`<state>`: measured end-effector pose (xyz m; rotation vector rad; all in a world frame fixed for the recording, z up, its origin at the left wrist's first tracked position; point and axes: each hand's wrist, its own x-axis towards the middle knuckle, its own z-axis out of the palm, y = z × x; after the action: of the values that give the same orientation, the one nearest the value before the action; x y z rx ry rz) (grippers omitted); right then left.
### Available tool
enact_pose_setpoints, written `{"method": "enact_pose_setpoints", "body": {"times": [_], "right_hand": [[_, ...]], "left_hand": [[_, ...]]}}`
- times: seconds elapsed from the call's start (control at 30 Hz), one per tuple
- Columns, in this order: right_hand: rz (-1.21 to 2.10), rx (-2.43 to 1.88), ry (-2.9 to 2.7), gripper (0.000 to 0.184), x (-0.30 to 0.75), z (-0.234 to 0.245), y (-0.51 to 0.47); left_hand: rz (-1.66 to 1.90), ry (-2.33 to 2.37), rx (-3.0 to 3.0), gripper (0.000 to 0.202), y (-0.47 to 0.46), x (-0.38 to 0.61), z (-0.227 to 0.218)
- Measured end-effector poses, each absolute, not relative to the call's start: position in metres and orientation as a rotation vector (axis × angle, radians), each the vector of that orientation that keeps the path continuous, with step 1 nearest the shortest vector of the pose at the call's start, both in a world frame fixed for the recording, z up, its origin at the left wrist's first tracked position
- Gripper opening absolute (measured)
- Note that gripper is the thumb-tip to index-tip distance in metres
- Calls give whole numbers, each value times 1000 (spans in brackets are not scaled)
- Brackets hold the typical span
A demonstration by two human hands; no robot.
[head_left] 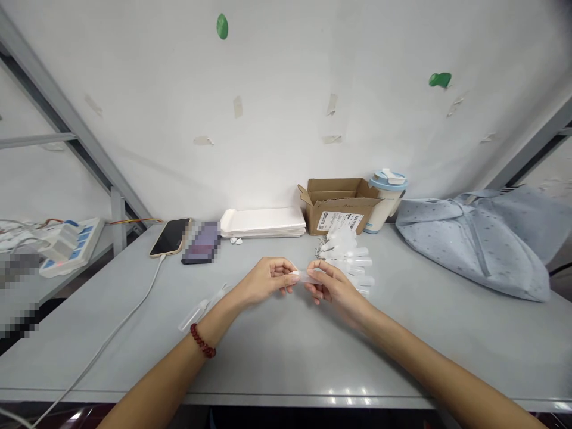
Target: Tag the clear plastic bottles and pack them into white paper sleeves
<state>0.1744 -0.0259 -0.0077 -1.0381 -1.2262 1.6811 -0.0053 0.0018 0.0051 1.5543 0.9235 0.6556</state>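
Against the white wall (277, 161) stands a smooth grey table (295, 357). Above its middle, the left hand (271, 280) and right hand (331, 286) pinch opposite ends of one small translucent plastic tube (305, 276).

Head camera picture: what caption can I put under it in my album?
Left hand and right hand hold a small translucent tube over a gray table, an open cardboard box behind.

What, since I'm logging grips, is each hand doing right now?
Left hand: closed, pinching a small white piece at the end of a translucent tube.
Right hand: closed, holding the translucent tube.
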Motion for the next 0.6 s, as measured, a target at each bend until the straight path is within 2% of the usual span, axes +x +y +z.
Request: {"method": "enact_pose_setpoints", "body": {"times": [0.27, 0.4, 0.6], "right_hand": [[1555, -1045, -1320, 26, 176, -9, -23], [1432, -1056, -1478, 25, 175, -11, -24], [738, -1216, -1739, 23, 177, -18, -26]], "left_hand": [[611, 949, 1544, 43, 6, -5, -3], [623, 963, 1528, 41, 5, -5, 0], [705, 987, 1429, 39, 4, -6, 4]]}}
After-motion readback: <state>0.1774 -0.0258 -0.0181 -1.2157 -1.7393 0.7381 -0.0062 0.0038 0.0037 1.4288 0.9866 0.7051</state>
